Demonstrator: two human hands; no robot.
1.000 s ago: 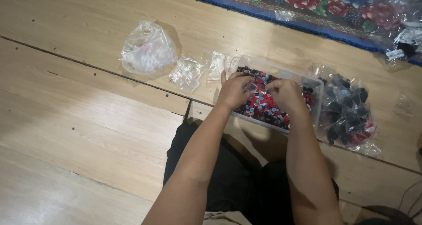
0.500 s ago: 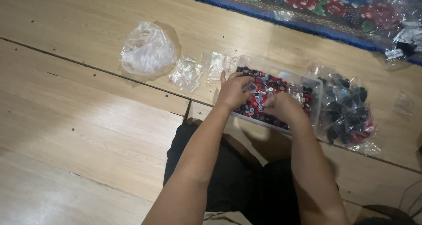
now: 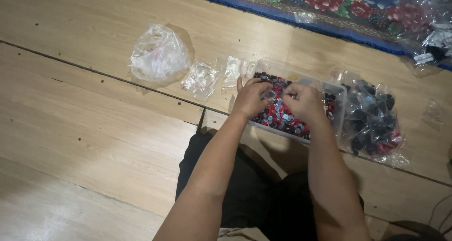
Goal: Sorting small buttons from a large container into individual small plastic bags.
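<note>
1. Clear plastic forms the shallow tray (image 3: 340,96), which lies on the wooden floor (image 3: 94,128) and holds small red and black parts (image 3: 278,114).
2. Left hand (image 3: 251,98) and right hand (image 3: 303,102) hover over it, fingertips pinched on something tiny; which piece cannot be told.
3. Crumpled clear bags (image 3: 157,55) lie left, a bag of dark parts (image 3: 372,118) right.

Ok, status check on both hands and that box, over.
Left hand and right hand over the clear box of red and black pieces. Grip unclear. Nothing blocking.
</note>
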